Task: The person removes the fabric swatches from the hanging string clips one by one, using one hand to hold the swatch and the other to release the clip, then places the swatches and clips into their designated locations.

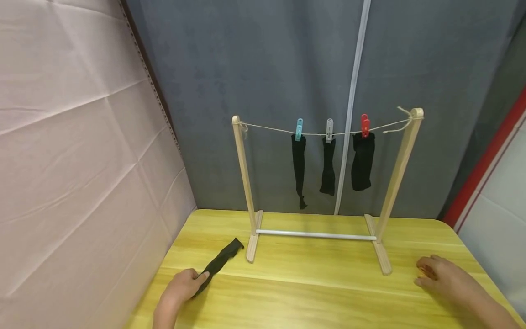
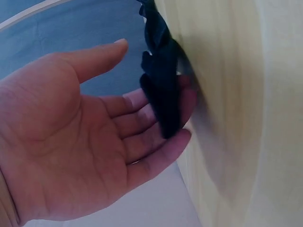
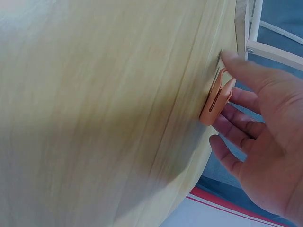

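Note:
A long strip of black cloth, like a sock (image 1: 223,257), lies slantwise on the table. Beside its near end is my left hand (image 1: 181,289); in the left wrist view the fingers (image 2: 142,135) are behind the sock, with the thumb held well apart from them. On the table's right side, an orange clothespin (image 3: 218,101) sits between the thumb and fingers of my right hand (image 1: 445,278), which do not visibly squeeze it. In the head view that hand mostly hides the clothespin.
A wooden rack (image 1: 392,183) with a string line (image 1: 267,128) stands at the back. Three black cloth pieces hang there from blue (image 1: 299,130), grey (image 1: 329,131) and red (image 1: 365,125) clothespins. A pale curtain (image 1: 82,151) borders the left.

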Demonstrator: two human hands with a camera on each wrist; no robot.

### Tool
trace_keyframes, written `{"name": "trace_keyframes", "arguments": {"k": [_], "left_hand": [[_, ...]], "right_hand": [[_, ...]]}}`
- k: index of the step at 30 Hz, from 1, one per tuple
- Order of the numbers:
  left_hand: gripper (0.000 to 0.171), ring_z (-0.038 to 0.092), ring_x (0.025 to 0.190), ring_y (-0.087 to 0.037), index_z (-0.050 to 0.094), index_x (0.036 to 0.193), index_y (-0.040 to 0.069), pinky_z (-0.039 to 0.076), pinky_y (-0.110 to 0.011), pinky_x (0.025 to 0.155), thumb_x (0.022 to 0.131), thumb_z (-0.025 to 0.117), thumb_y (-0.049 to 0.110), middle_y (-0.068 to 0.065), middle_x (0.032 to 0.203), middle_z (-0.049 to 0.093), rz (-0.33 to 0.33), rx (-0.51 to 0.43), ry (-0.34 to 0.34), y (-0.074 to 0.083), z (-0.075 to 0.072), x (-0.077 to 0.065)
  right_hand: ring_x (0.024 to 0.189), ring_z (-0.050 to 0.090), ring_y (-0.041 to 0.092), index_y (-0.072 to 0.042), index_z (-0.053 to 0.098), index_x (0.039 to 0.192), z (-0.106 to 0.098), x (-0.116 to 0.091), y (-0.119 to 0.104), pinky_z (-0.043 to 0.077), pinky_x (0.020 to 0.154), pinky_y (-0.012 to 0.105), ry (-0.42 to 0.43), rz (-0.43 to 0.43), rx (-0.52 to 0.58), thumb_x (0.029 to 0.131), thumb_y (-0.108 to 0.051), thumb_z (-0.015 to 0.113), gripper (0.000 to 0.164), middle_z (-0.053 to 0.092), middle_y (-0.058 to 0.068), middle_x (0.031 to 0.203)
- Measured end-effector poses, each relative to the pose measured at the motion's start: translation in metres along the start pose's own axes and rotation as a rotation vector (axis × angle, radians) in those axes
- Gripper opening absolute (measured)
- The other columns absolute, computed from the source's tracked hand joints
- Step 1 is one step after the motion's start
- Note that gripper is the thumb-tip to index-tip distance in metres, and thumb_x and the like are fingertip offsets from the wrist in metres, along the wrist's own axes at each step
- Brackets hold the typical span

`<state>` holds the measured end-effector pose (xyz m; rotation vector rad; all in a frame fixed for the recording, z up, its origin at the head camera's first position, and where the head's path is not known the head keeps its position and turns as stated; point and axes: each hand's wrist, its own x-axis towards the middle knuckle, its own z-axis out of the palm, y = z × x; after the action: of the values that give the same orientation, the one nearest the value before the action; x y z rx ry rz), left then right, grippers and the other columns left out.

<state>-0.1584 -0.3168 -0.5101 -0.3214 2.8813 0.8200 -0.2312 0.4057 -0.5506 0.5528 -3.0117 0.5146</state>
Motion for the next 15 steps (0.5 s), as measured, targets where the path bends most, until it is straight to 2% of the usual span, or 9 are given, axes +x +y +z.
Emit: {"name": "trace_keyframes", "arguments": {"k": [4,7,9,12,15], "left_hand": [[0.065,0.071,0.102,-0.041,0.068,0.114,-0.007,0.06,-0.057,0.086,0.105,0.058,0.056,-0.021,0.114,0.075,-0.017,-0.011,0.021,0.001,-0.005,0.002],[0.073,0.069,0.111,-0.051,0.062,0.128,-0.013,0.058,-0.062,0.092,0.106,0.055,0.056,-0.031,0.124,0.071,-0.022,-0.018,0.035,0.003,-0.007,0.005],[0.079,0.063,0.121,-0.057,0.053,0.139,-0.016,0.055,-0.065,0.097,0.107,0.053,0.057,-0.036,0.134,0.065,-0.02,-0.025,0.054,0.005,-0.008,0.008],[0.088,0.051,0.135,-0.062,0.037,0.153,-0.016,0.049,-0.071,0.106,0.107,0.053,0.057,-0.04,0.15,0.051,-0.019,-0.043,0.083,0.008,-0.009,0.013],[0.101,0.037,0.147,-0.062,0.018,0.162,-0.014,0.038,-0.074,0.116,0.105,0.054,0.062,-0.041,0.162,0.033,-0.009,-0.069,0.102,0.013,-0.009,0.016]], "right_hand": [[0.07,0.037,-0.003,-0.003,0.072,0.113,-0.003,0.001,-0.005,0.037,0.06,0.023,-0.036,0.038,0.005,0.089,-0.041,0.084,0.047,0.051,-0.004,0.082],[0.07,0.039,0.0,-0.002,0.071,0.114,-0.007,0.002,-0.009,0.038,0.061,0.024,-0.066,0.069,-0.015,0.093,-0.046,0.079,0.05,0.053,-0.004,0.083],[0.074,0.048,0.003,0.0,0.071,0.114,-0.01,0.004,-0.011,0.044,0.063,0.027,-0.095,0.096,-0.006,0.096,-0.049,0.075,0.053,0.059,-0.002,0.086],[0.089,0.069,0.022,0.01,0.067,0.123,-0.014,0.007,-0.013,0.059,0.074,0.044,-0.153,0.139,0.021,0.1,-0.054,0.067,0.068,0.073,0.011,0.1],[0.109,0.071,0.047,0.019,0.058,0.134,-0.015,0.009,-0.015,0.058,0.088,0.063,-0.199,0.181,0.049,0.102,-0.059,0.061,0.084,0.074,0.029,0.118]]}}
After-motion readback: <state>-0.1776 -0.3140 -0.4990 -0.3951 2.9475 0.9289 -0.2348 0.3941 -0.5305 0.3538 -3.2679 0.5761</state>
